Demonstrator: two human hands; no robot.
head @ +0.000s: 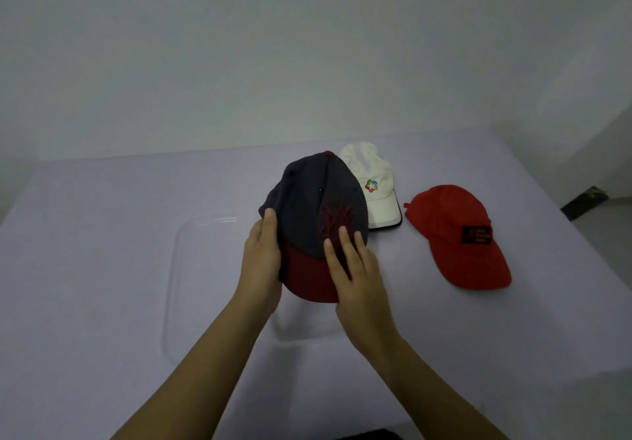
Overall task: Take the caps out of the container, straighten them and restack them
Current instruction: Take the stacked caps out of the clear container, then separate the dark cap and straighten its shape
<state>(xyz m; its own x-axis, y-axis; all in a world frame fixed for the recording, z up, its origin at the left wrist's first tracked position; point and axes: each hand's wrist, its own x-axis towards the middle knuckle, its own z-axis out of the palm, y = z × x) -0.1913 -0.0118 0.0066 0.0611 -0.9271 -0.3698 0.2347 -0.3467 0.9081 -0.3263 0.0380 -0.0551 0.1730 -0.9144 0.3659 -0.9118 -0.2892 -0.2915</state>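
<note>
A navy cap (pixel 309 200) with a dark red brim and a red emblem is held up above the clear plastic container (pixel 201 268), brim toward me. My left hand (pixel 261 261) grips its left edge, thumb on top. My right hand (pixel 355 275) lies over the brim and crown with fingers straight. A white cap (pixel 372 183) with a coloured logo lies on the table just behind the navy cap. A red cap (pixel 458 237) with a black patch lies to the right, apart from the others.
The table (pixel 102 200) wears a pale lilac cloth and runs back to a plain wall. Its right edge drops to a floor with a dark object (pixel 584 200).
</note>
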